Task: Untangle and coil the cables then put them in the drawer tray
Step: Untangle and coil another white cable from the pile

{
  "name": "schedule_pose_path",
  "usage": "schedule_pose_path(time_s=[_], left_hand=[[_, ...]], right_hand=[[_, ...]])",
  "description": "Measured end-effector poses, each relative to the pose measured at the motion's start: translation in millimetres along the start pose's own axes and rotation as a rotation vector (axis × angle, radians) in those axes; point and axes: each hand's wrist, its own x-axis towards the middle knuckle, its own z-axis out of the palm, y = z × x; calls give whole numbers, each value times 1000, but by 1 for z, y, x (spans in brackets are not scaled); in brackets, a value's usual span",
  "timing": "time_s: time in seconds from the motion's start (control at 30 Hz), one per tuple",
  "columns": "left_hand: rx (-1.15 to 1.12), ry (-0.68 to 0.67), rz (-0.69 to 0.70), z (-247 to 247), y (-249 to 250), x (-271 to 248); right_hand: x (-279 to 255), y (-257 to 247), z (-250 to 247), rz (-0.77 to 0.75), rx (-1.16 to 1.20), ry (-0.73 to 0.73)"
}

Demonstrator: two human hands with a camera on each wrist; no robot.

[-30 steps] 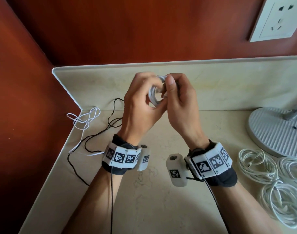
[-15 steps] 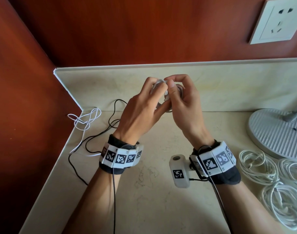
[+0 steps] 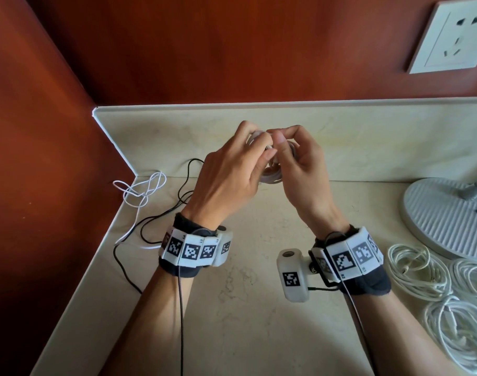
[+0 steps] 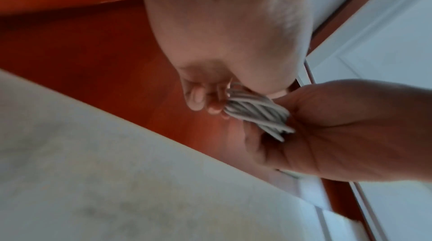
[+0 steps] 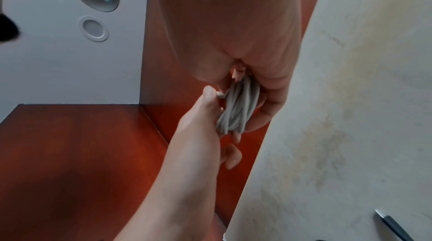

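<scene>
Both hands are raised above the counter near the back wall with a small coil of white cable [image 3: 273, 175] held between them. My left hand [image 3: 255, 147] grips one side of the coil [image 4: 256, 112] with curled fingers. My right hand [image 3: 279, 142] pinches the other side, and its fingers wrap round the bundle [image 5: 238, 110]. A tangle of thin white cable [image 3: 142, 189] and black cable [image 3: 183, 191] lies in the left corner. Three coiled white cables [image 3: 416, 270] lie at the right. No drawer tray is in view.
A round white ribbed lamp base [image 3: 446, 215] stands at the right, just behind the coiled cables. A low backsplash [image 3: 367, 137] and red-brown wall panels close the counter at the back and left. A wall socket [image 3: 451, 36] is at the upper right.
Both hands have sunk a little and turned the coil. The left hand's fingers have closed further over it, so less of the loop shows than a second ago.
</scene>
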Motion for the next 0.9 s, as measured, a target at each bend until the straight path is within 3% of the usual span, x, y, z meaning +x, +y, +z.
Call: schedule_pose_path(time_s=[0.17, 0.4, 0.73, 0.9], left_hand=[[-398, 200, -141, 9, 8, 5], [-960, 298, -604, -9, 7, 13], [-1173, 196, -664, -22, 6, 11], [-1283, 258, -748, -23, 1, 14]], right_hand=[[-1, -5, 1, -97, -70, -12], [-2, 6, -4, -70, -258, -93], [0, 3, -7, -166, -351, -206], [-1, -6, -15, -190, -321, -283]])
